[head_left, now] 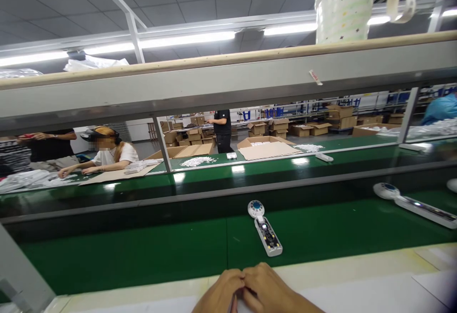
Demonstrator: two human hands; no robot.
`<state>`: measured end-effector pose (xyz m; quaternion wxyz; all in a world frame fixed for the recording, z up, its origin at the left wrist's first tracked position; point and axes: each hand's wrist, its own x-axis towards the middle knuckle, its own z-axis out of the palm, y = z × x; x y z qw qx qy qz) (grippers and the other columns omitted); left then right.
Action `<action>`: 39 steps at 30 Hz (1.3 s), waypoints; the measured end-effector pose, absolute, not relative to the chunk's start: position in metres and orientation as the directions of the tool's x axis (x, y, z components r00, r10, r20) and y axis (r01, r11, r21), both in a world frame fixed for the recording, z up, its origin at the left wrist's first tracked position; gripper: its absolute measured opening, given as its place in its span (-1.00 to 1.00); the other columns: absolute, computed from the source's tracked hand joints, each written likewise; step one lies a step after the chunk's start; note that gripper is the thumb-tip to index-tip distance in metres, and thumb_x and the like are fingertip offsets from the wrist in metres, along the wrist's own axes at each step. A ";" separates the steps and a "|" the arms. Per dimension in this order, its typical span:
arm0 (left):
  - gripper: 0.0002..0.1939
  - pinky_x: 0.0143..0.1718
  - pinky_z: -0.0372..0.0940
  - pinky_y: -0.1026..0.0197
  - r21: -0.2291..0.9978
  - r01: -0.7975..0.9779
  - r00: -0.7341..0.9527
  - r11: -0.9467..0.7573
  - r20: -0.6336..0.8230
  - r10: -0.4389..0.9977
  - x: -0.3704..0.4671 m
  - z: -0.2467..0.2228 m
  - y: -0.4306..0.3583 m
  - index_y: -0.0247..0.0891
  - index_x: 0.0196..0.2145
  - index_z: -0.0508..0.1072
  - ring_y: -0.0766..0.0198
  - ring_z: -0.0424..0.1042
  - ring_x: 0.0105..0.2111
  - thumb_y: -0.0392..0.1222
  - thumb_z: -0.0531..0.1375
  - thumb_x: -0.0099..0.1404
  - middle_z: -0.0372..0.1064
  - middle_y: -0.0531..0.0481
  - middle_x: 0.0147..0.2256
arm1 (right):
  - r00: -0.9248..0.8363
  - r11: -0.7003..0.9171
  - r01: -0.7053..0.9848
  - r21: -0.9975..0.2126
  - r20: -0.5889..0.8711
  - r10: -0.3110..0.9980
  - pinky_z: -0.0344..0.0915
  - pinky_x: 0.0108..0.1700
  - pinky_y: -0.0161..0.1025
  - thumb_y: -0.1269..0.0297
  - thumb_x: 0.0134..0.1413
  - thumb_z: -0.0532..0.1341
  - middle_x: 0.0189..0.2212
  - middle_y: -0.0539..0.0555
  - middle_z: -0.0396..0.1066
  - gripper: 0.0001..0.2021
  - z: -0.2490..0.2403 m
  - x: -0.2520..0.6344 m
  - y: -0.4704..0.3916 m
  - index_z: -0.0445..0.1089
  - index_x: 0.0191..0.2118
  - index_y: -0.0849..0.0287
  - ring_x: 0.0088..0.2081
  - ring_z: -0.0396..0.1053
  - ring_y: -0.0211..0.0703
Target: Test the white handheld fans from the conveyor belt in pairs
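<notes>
My left hand (225,290) and my right hand (264,288) rest together on the pale ledge (321,275), fingers curled and touching. Whatever is between them, if anything, is hidden. Just beyond them, on the green conveyor belt (160,251), lies a white handheld device (264,229) with a round head. Its handle is uncovered, so a circuit board with a small light shows. A similar white device (417,203) lies on the belt to the right, its light also on. Both hands are apart from these devices.
A grey shelf beam (214,82) crosses above the belt, carrying a patterned container (342,6). Across the line, a seated person (110,153) works among white parts. A pile of small white pieces (198,161) and a cardboard box (266,147) stand on the far side. Another person (223,130) stands behind.
</notes>
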<state>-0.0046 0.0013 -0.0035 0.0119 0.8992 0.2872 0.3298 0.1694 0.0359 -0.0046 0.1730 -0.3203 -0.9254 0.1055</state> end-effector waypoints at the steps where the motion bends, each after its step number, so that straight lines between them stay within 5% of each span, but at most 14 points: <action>1: -0.54 -0.13 0.33 0.26 0.209 0.506 0.617 -0.837 0.590 0.521 -0.004 -0.004 0.002 -0.24 -0.02 0.13 0.21 0.36 -0.13 -0.51 -0.06 0.12 0.33 -0.16 -0.15 | -0.734 0.772 0.555 -0.311 0.254 0.630 0.08 -0.44 -0.35 0.43 -0.06 0.05 -0.44 0.06 0.48 -0.83 -0.004 0.169 0.036 0.39 -0.43 0.20 -0.44 0.41 -0.18; 39: -0.58 -0.15 0.34 0.21 0.146 0.550 0.615 -0.822 0.596 0.517 -0.001 0.000 0.000 -0.27 -0.06 0.16 0.21 0.36 -0.16 -0.52 -0.07 0.12 0.33 -0.17 -0.18 | -0.721 0.776 0.521 -0.357 0.302 0.623 0.05 -0.47 -0.34 0.42 0.00 0.03 -0.43 0.04 0.47 -0.82 -0.002 0.171 0.033 0.38 -0.41 0.18 -0.44 0.39 -0.19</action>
